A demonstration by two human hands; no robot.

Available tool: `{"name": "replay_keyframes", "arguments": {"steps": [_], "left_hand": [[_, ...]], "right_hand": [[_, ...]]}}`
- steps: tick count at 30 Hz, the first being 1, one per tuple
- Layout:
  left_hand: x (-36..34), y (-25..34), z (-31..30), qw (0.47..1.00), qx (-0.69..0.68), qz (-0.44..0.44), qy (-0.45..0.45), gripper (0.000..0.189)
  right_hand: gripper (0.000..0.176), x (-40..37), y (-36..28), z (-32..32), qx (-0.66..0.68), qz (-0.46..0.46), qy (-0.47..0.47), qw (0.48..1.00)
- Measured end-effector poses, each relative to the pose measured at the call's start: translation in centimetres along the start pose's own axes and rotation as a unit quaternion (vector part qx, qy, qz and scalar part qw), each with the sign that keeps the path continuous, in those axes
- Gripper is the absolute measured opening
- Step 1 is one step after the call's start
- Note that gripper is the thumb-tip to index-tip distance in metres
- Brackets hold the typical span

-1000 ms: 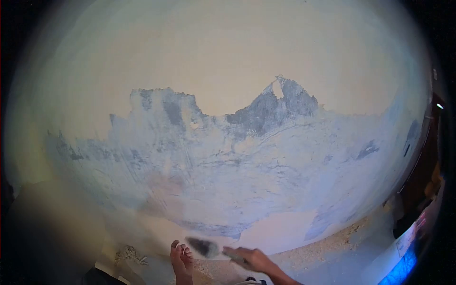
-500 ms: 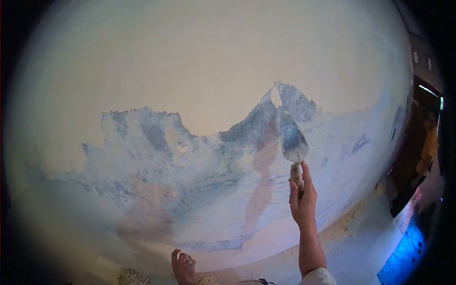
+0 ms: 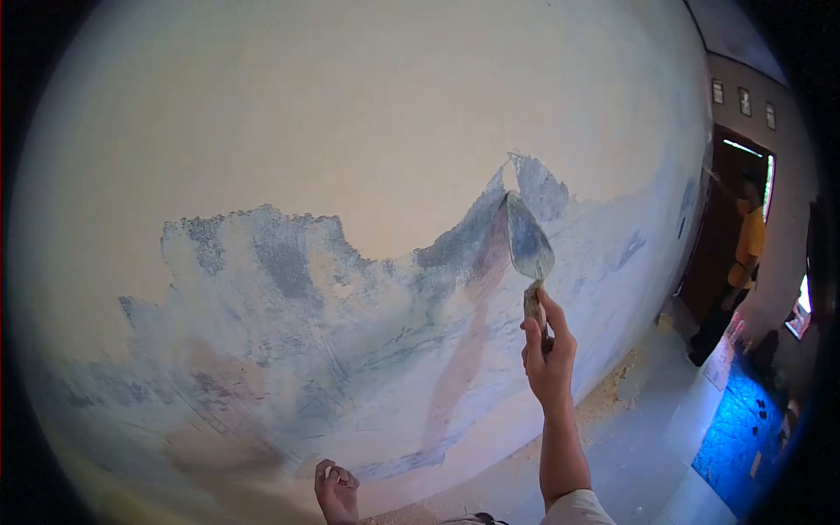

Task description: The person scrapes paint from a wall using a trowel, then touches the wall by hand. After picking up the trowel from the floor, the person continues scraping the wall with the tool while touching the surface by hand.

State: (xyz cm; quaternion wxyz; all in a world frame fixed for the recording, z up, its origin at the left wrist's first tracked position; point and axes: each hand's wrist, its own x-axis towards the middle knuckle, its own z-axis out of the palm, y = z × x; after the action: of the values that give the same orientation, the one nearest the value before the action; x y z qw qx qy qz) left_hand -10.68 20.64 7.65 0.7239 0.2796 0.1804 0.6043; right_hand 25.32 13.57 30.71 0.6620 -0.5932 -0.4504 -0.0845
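Note:
My right hand (image 3: 549, 354) is wrapped round the handle of a trowel (image 3: 530, 245), its index finger stretched up along the handle near the blade. The leaf-shaped blade points upward, in front of or against the wall (image 3: 367, 114). Grey-blue patches (image 3: 284, 258) with ragged upper edges mark the wall; above them it is plain cream. My left hand (image 3: 337, 492) is at the bottom, left of the middle, with its fingers curled; nothing can be made out in it.
On the right, a person in a yellow top (image 3: 751, 236) stands by a dark doorway (image 3: 722, 210). A bright blue sheet (image 3: 739, 429) lies on the floor. Crumbly debris (image 3: 617, 385) runs along the foot of the wall.
My right hand and the trowel have moved slightly left and up. The view has turned right, so more of the doorway and the person shows.

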Motion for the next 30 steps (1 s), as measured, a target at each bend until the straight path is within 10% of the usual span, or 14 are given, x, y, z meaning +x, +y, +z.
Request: {"name": "replay_keyframes", "arguments": {"steps": [30], "left_hand": [[2.4, -2.2, 3.7, 0.991, 0.081, -0.066, -0.080, 0.019]], "right_hand": [[0.043, -1.8, -0.9, 0.2, 0.046, 0.088, 0.001, 0.995]]}}
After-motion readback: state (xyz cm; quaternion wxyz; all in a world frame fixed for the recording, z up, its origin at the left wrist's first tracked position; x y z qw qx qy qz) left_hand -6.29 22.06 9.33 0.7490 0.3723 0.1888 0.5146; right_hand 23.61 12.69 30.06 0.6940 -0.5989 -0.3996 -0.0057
